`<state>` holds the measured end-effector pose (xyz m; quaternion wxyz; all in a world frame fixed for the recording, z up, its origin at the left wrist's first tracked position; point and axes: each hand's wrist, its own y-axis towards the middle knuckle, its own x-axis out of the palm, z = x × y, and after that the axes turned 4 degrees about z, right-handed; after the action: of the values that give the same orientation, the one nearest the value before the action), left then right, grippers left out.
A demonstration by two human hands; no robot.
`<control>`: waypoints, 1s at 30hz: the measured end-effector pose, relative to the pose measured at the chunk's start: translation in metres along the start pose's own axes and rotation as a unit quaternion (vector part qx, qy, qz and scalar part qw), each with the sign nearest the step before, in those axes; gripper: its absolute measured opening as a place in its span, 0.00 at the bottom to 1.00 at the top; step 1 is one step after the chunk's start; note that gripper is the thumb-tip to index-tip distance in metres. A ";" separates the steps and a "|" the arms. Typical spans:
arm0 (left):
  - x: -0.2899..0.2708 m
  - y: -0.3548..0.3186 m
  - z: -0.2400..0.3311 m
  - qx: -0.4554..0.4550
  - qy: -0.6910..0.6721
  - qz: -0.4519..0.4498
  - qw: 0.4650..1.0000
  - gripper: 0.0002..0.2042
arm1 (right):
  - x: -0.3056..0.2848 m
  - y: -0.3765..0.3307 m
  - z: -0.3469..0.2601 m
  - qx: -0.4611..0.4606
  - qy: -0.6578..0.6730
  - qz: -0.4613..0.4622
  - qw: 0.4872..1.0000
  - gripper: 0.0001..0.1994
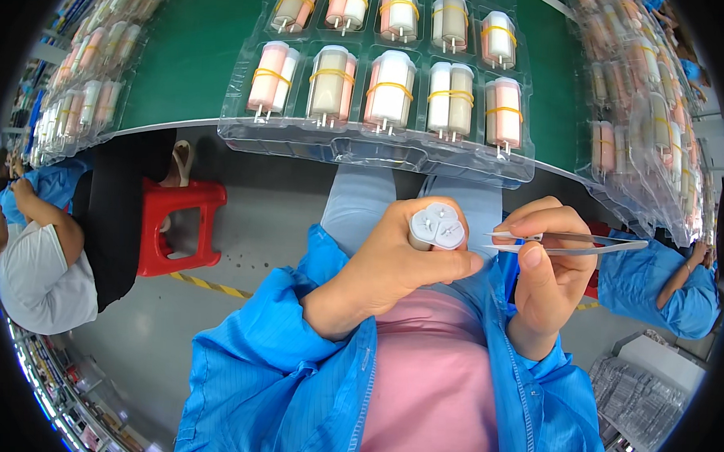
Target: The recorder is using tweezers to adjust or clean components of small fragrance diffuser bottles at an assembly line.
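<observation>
White-ended, three-lobed bundle of cylinders [438, 226], held over the lap with its end face turned upward. The left hand [397, 255] is closed around its sides, the thumb lying along the near side. Just to the right, slim silver metal tweezers with pale tips [634, 245] lie nearly level, pinched between the thumb and fingers of the right hand [553, 268]; their tips stand slightly apart, pointing toward the bundle — near it, though contact is not seen.

Beyond the hands, a clear moulded plastic tray [364, 152] projects over the edge of a green-topped table [180, 68]. Its compartments hold pink, white and beige cylinder bundles [391, 90], each bound by a yellow band — thin white prongs protrude from their near ends. Similar filled trays are stacked at either side; a red plastic stool [182, 228] stands at left.
</observation>
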<state>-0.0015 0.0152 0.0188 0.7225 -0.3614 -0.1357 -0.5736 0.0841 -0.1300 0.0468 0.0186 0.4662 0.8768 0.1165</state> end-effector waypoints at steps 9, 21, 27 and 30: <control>0.000 0.002 -0.011 0.146 0.175 -0.023 0.973 0.16 | -0.003 0.002 -0.002 0.043 0.010 0.051 0.998 0.12; 0.009 0.005 -0.018 0.219 0.239 0.050 0.945 0.16 | -0.002 -0.005 -0.001 -0.012 -0.022 -0.021 0.999 0.08; 0.005 0.002 -0.018 0.243 0.268 0.088 0.928 0.12 | 0.002 0.003 -0.005 -0.070 -0.111 -0.101 0.986 0.08; 0.005 0.002 -0.022 0.252 0.267 0.092 0.925 0.13 | 0.004 0.003 -0.006 -0.061 -0.105 -0.097 0.988 0.08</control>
<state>-0.0026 -0.0028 0.0057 0.8491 -0.0115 -0.0438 -0.5264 0.0833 -0.1261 0.0531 0.1505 0.3865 0.9023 0.1176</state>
